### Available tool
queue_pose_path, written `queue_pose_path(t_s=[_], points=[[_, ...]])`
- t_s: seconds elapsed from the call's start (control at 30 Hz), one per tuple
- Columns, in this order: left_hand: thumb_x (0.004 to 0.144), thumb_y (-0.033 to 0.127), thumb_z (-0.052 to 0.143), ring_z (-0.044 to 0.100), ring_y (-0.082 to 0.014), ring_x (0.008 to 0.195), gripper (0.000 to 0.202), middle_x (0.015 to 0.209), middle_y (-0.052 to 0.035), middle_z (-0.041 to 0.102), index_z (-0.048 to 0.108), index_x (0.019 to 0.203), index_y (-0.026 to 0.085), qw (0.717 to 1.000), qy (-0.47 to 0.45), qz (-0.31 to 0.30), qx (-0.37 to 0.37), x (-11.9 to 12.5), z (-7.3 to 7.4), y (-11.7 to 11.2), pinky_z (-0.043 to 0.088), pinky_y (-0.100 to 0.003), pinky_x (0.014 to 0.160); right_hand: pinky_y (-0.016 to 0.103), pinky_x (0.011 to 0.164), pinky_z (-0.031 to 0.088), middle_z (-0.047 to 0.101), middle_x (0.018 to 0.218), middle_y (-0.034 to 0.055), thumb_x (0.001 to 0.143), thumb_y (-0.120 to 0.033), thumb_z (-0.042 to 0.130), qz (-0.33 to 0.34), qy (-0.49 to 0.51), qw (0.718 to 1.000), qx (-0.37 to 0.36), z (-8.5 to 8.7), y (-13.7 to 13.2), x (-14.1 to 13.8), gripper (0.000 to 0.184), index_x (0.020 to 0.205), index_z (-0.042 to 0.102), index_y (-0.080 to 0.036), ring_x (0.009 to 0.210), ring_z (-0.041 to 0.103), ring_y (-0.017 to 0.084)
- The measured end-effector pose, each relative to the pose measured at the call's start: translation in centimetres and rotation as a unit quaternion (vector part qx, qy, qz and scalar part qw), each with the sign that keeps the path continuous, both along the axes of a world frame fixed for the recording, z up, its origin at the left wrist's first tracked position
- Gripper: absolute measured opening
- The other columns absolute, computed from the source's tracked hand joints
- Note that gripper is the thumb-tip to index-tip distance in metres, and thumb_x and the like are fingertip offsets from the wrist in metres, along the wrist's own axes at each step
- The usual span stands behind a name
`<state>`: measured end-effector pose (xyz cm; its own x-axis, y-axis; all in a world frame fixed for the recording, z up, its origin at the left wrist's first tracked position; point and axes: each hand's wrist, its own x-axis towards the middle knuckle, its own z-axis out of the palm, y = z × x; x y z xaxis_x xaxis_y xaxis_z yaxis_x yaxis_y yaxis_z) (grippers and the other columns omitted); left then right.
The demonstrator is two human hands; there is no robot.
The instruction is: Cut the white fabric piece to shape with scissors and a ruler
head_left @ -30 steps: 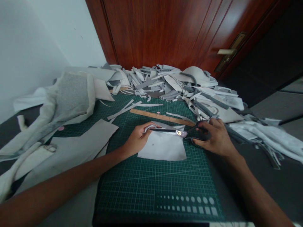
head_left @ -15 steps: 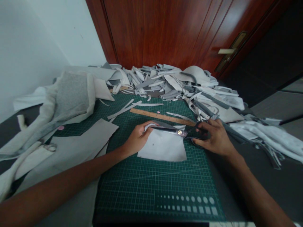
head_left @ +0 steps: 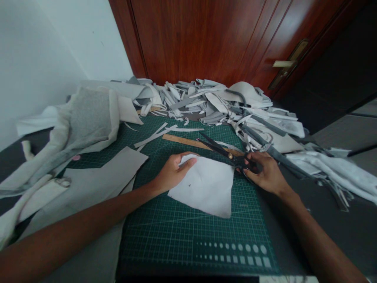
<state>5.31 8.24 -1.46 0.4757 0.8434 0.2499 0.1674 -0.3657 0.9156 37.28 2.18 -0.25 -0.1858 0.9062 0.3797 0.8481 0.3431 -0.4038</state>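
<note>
Pinched by its upper left corner, a whitish piece of fabric [head_left: 206,182] is in my left hand [head_left: 174,171], thumb on top. The piece slants above the green cutting mat [head_left: 194,228]. My right hand [head_left: 266,173] is closed around the handles of black scissors [head_left: 219,148]. Their blades point up and left, slightly parted, just beyond the fabric's upper edge. Behind the blades lies a wooden ruler [head_left: 185,141], partly covered by them. Thin cut strips [head_left: 156,135] rest on the mat past my left hand.
Heaped grey and white scraps [head_left: 188,98] line the back and right of the table. At left are a thick grey fabric bundle [head_left: 91,114] and a large flat pale piece [head_left: 103,177]. A wooden door [head_left: 200,39] and a white wall [head_left: 64,39] stand behind.
The scissors have come away from the fabric's upper edge and swung up beyond it. The fabric has turned, its lower right corner now nearer me. My left hand keeps its pinch.
</note>
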Motion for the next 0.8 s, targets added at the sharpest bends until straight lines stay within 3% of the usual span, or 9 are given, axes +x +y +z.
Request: queue_pose_path(t_s=[0.23,0.47,0.8], points=[[0.099,0.035,0.059,0.073,-0.0211,0.093,0.027,0.102,-0.0068,0.080,0.075,0.107,0.015,1.000,-0.003,-0.007,-0.011,-0.2,-0.2,0.4,0.058,-0.032,0.086,0.035,0.064,0.043,0.061,0.068,0.0013,0.084,-0.044,0.063,-0.007,0.011,0.999,-0.038,0.1,0.3,0.0,0.024,0.075,0.055,-0.023,0.062,0.056,0.019],[0.098,0.039,0.061,0.069,-0.0180,0.076,0.028,0.088,-0.0045,0.078,0.076,0.102,0.015,0.999,-0.008,-0.006,-0.053,-0.2,-0.3,0.3,0.055,-0.027,0.067,0.034,0.062,0.044,0.063,0.068,0.0021,0.086,-0.041,0.061,0.038,0.005,0.997,-0.060,-0.1,0.5,0.8,0.023,0.072,0.054,-0.024,0.063,0.059,0.020],[0.098,0.032,0.058,0.073,-0.0201,0.088,0.024,0.098,-0.0046,0.080,0.076,0.105,0.017,1.000,0.004,-0.027,0.012,-0.2,0.2,0.2,0.056,-0.028,0.078,0.039,0.074,0.041,0.065,0.071,0.0011,0.084,-0.041,0.063,0.070,-0.057,0.995,-0.043,0.0,0.3,1.2,0.020,0.077,0.057,-0.023,0.068,0.059,0.021]])
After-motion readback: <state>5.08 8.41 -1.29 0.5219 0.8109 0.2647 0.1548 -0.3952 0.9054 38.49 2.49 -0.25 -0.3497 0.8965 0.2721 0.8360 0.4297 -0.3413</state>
